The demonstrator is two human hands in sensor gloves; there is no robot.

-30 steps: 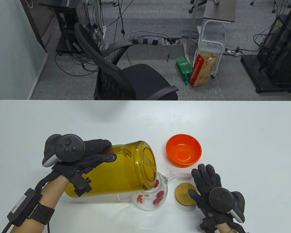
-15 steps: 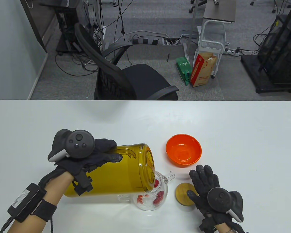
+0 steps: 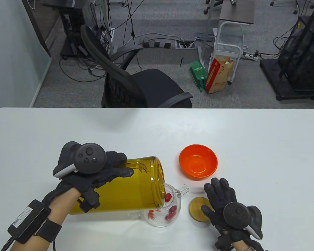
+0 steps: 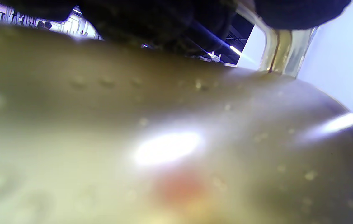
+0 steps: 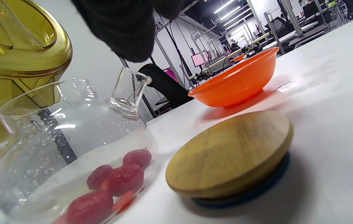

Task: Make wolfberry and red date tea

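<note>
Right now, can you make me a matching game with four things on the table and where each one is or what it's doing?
Things:
1. yellow pitcher
2. glass teapot
3. orange bowl
4. wooden lid

States:
A. lies flat on the table, right hand resting on its edge
B. tipped on its side, gripped by the left hand
C. stands empty on the table
D. holds red dates and wolfberries

Pairs: 1-B, 2-D, 3-C, 4-A
</note>
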